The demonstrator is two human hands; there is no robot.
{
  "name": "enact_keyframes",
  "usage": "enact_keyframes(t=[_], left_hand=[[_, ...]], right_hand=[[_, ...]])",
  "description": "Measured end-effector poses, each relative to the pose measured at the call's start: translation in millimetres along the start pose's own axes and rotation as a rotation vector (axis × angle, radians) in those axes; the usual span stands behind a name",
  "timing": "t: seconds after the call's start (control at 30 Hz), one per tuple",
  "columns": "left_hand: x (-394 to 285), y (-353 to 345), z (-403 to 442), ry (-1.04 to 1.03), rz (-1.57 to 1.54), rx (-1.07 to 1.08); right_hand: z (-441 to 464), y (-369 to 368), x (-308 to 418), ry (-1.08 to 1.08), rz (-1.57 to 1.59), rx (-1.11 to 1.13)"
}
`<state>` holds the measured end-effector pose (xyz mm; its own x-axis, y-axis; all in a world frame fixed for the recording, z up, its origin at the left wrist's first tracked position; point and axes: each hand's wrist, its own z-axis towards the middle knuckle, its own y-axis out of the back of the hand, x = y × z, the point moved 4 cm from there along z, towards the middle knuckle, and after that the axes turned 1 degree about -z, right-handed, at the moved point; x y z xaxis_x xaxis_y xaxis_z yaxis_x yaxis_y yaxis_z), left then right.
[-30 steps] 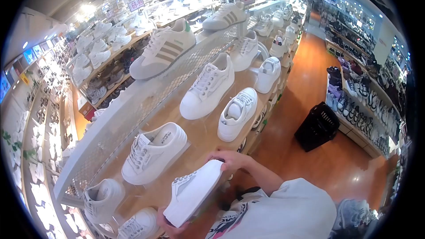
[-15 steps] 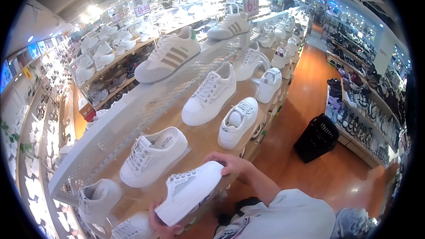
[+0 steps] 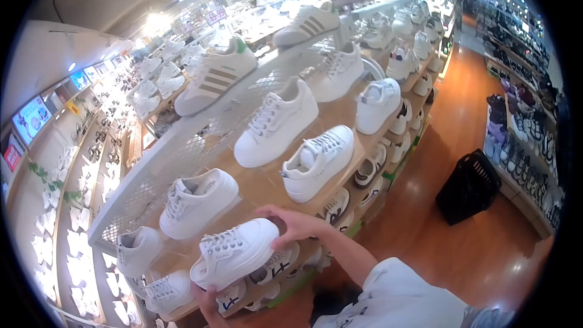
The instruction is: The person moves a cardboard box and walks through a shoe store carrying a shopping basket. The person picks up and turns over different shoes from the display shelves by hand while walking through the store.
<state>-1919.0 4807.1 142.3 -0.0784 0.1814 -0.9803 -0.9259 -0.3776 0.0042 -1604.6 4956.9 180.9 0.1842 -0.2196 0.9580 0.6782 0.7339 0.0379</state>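
A white lace-up sneaker (image 3: pixel 237 252) is held between my two hands at the front edge of the wooden display shelf (image 3: pixel 258 191). My right hand (image 3: pixel 293 226) grips its right end, thumb below and fingers over the top. Around the lower left end closes my left hand (image 3: pixel 206 300), partly cut by the frame's bottom. Whether the sole touches the shelf I cannot tell. Just behind it stands another white sneaker (image 3: pixel 199 203), and to the left a further white sneaker (image 3: pixel 169 291). A white sneaker with its heel toward me (image 3: pixel 319 164) sits beyond my right hand.
A white mesh divider (image 3: pixel 164 164) runs along the back of the shelf, with striped sneakers (image 3: pixel 218 76) on top. Lower tiers hold more shoes. A black basket (image 3: pixel 467 187) stands on the wooden floor (image 3: pixel 401 218) at right, beside another shoe rack (image 3: pixel 516 146).
The sneaker in my hands has turned from sole-side toward me to more upright, its laces now showing. It has moved left, nearer the shelf. The view has shifted.
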Motion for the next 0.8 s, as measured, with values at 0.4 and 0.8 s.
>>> enact_keyframes(t=[0.4, 0.8], left_hand=[[3, 5, 0, 0.014, 0.068, -0.047], [-8, -2, 11, -0.104, 0.049, 0.202]], right_hand=[[5, -8, 15, -0.018, -0.236, 0.004], [1, -17, 14, -0.123, -0.526, -0.037]])
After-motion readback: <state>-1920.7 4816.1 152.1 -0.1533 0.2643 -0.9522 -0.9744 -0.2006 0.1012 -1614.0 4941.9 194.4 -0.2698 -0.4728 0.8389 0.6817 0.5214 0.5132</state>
